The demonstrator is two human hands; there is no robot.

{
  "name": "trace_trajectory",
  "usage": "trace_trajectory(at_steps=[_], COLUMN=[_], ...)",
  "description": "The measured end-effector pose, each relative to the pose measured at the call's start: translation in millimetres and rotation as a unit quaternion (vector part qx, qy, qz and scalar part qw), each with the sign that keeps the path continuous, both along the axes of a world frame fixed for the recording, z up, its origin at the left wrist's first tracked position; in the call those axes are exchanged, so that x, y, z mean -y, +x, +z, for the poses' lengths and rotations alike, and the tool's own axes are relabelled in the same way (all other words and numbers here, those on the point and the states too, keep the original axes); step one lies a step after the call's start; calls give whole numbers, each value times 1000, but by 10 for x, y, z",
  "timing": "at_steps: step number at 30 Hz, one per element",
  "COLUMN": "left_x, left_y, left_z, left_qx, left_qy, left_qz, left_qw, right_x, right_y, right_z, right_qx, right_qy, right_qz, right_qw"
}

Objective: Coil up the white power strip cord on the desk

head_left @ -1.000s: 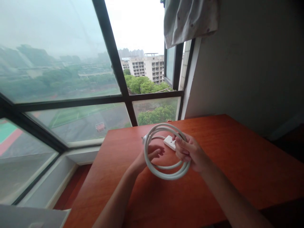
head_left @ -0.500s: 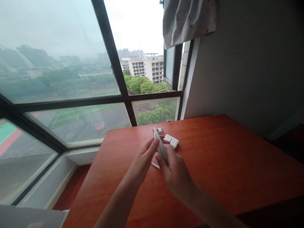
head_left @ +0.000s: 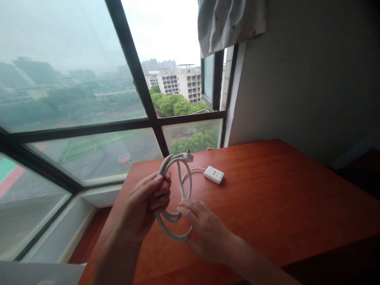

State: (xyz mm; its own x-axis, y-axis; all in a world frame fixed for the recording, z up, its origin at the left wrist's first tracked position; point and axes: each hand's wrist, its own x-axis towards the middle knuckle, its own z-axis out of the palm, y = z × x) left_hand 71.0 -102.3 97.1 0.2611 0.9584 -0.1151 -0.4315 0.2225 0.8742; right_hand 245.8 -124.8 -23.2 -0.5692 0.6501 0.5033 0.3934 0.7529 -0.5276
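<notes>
A white power cable is wound into loose loops above the table. My left hand is closed around the left side of the coil, thumb on top. At the right side of the loops, my right hand grips the cable with bent fingers; part of its hold is hidden behind the hand. The white plug sticks out at the top of the coil. From behind the loops, a length of cable runs to a white socket block, which lies on the table with its outlet face up.
The reddish-brown wooden table reaches to a large dark-framed window and a grey wall on the right. A pale spotted curtain hangs at the upper right of the window. To the left is a low sill.
The coil has moved left and turned from nearly edge-on to show its open loops. My left hand has moved left and my hands are further apart. The socket block stays on the table.
</notes>
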Motion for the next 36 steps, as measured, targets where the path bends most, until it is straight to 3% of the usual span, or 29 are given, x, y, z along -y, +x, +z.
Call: trace_trajectory(at_steps=[10,12,15,17,21,24,26,28,31,34,36], left_x=[-67,-36,-3,-3,-29,-40,-44,-59,-115,-209,-281], left_y=[-205,-226,-248,-250,-249,-283,-321,-359,-382,-334,-268], left_z=[55,95,129,130,111,105,94,61,-60,-281,-478], left_qx=[32,24,17,17,25,21,23,40,89,156,204], left_qy=[37,37,22,3,-12,2,13,21,24,21,14], left_qz=[-18,-33,-60,-75,-81,-68,-54,-41,-25,-1,31], left_qw=[999,998,998,997,996,997,998,998,995,988,978], right_x=[-360,-580,-1013,-1286,-1598,-1640,-1616,-1571,-1485,-1387,-1311], right_y=[362,477,659,749,828,904,1016,1173,1431,1626,1699], right_z=[-185,-253,-384,-449,-440,-319,-213,-111,-3,49,74], right_qx=[-25,-24,33,87,160,135,65,-50,-249,-433,-523], right_qy=[9,-5,-25,-58,-134,-200,-304,-434,-561,-593,-579], right_qz=[-68,-112,-250,-284,-254,-267,-239,-165,-93,-81,-86], right_qw=[997,993,967,953,944,933,920,884,784,674,619])
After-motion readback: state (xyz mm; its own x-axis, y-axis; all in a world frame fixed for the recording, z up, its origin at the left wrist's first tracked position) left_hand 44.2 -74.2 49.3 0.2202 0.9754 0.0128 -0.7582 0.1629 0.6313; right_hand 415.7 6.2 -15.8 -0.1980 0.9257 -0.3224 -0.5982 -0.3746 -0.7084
